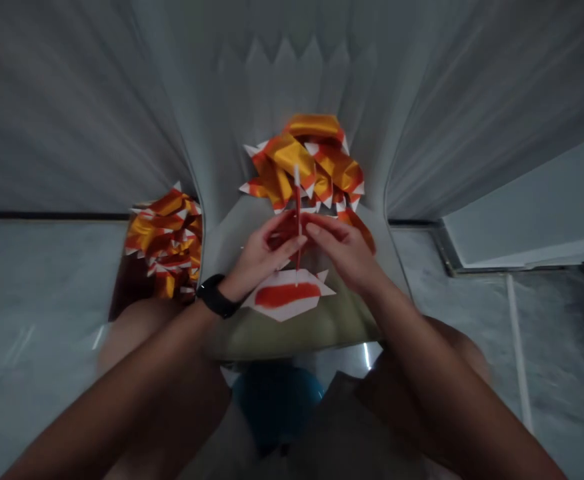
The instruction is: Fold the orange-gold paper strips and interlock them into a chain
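Note:
My left hand (267, 252), with a black watch on its wrist, is closed on a piece of red paper (298, 230). From the other side my right hand (346, 252) pinches the same paper, with thumb and fingertips close to the left ones. The paper shows as a narrow upright red strip with white ends; whether it is rolled or seen edge-on I cannot tell. Just below the hands lies a white-edged sheet with a red middle (287, 295). Beyond them is a pile of folded gold and orange papers (317, 160) with white corners.
The papers rest on a grey plastic chair (252, 220) with an olive front part of its seat (297, 330). To the left, a dark red box (122, 283) holds more folded gold papers (167, 233). Something blue (282, 400) sits under the seat. Grey curtains (72, 113) hang behind.

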`<state>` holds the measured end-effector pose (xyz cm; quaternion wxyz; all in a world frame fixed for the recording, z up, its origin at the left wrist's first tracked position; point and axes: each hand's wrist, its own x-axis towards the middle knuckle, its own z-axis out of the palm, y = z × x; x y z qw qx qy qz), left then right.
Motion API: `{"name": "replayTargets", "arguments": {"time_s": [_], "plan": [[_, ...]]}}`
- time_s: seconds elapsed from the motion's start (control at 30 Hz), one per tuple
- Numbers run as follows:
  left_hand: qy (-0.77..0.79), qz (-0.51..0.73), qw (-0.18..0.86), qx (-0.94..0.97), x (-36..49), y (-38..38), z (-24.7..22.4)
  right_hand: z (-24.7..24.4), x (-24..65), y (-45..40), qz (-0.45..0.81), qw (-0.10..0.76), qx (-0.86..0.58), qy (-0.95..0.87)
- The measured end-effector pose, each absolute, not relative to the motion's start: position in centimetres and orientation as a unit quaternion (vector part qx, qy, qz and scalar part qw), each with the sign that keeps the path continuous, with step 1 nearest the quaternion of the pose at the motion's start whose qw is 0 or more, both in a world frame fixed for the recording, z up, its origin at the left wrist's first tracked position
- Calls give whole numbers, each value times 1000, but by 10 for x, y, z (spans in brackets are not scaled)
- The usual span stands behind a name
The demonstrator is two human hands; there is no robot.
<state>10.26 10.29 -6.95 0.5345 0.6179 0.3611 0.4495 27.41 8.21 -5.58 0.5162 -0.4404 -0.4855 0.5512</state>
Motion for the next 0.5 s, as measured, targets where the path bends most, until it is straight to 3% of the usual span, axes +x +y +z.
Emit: {"name": "replayTargets", "arguments": {"time_s": [0.5], "plan": [[373,393,526,656,90,121,-92,-68,267,92,524,523,-480,-470]]}}
